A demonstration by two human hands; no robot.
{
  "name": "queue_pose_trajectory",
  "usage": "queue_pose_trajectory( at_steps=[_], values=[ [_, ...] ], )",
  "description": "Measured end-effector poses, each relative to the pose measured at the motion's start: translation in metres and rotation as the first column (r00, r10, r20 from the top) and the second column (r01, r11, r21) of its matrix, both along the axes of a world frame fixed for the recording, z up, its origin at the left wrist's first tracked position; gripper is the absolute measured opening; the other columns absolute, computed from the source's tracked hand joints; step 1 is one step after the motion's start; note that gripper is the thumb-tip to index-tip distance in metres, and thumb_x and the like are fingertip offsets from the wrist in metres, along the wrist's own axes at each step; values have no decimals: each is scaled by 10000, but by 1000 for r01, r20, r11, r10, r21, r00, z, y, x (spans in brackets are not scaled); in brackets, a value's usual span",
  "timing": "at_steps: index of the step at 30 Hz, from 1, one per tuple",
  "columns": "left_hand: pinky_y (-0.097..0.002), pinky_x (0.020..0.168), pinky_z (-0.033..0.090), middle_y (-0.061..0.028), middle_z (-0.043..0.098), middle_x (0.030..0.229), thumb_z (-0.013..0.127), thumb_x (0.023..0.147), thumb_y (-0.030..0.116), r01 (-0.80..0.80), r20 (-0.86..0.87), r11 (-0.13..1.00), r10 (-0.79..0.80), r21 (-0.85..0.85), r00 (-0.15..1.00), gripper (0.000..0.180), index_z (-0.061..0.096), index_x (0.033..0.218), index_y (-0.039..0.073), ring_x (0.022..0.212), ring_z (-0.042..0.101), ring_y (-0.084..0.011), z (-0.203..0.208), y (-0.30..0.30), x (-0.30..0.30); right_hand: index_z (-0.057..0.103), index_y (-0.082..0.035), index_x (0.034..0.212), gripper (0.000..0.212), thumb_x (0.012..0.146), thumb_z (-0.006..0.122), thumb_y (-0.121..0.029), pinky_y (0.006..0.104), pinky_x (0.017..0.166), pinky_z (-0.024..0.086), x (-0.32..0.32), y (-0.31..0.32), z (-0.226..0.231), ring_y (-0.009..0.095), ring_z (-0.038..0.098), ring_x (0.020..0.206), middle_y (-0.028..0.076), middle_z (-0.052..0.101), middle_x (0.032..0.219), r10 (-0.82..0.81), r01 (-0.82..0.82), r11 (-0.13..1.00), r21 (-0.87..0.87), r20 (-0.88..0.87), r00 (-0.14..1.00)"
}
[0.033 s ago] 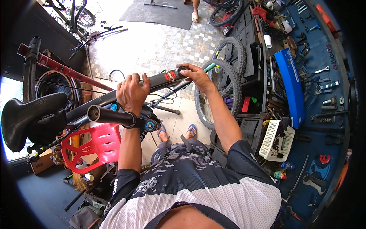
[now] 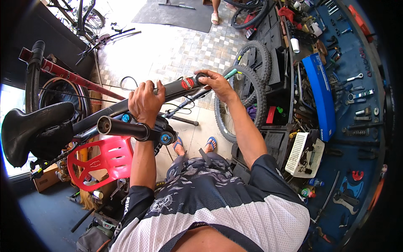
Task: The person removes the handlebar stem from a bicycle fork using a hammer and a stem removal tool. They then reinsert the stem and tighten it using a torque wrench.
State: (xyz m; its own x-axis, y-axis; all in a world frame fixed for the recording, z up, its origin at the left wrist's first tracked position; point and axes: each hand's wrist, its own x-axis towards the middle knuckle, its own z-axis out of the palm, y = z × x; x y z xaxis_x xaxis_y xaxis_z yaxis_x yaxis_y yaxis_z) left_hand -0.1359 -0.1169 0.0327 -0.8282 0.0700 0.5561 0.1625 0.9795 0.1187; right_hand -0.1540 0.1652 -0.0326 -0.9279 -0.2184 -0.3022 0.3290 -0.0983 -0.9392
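Observation:
A black bicycle frame (image 2: 112, 111) slants across in front of me, with a red mark near its head tube end. My left hand (image 2: 146, 101) is wrapped over its tube, knuckles up. At the far right end, my right hand (image 2: 216, 85) grips the head tube (image 2: 201, 78), thumb by the round opening. Below my left wrist, a thick black tube with an open round end (image 2: 106, 125) points left. Beside it is a blue-capped pivot (image 2: 166, 137). A black saddle (image 2: 35, 128) stands at the left.
A red plastic chair (image 2: 107, 161) is below the frame. Two wheels (image 2: 245, 101) lean against black drawers at right. A white basket (image 2: 299, 161), a long blue box (image 2: 321, 98) and several hand tools line the bench and board. Another person's foot (image 2: 214, 18) shows at the top.

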Motion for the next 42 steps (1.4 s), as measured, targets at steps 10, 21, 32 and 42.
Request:
queue_pose_trajectory(
  at_steps=[10,21,32,42],
  values=[
    [-423,703,505,-61,714,776,706,947,371,-23,22,1000,24,-12,999,316,687,760,118,709,704,-280,-4,3,-6,692,-148,1276,319,998,729,-301,270,887,467,-3,-4,-8,74,585,993,-46,659,1093,1,-6,999,-35,-124,992],
    [-423,724,514,-73,717,772,704,944,355,-8,12,999,7,32,1000,320,675,740,109,708,706,-291,2,3,-4,730,-202,1305,369,970,736,-358,268,837,443,-4,2,0,98,559,967,-8,673,1051,3,6,997,78,-118,993],
    [-437,719,498,-72,714,788,709,959,366,-17,45,1000,16,8,999,300,698,794,115,713,688,-321,-1,2,-5,752,-178,1343,442,967,576,-329,355,956,458,-2,3,-2,151,625,1113,21,746,1201,-51,52,999,17,-55,997],
    [-428,730,512,-62,727,802,726,947,354,-45,86,999,45,-3,995,281,694,788,125,733,705,-307,-4,5,-6,766,-18,1224,329,995,596,-183,310,1002,485,-1,-16,-40,126,661,979,57,765,1053,-248,224,966,-128,-214,945]
  ],
)
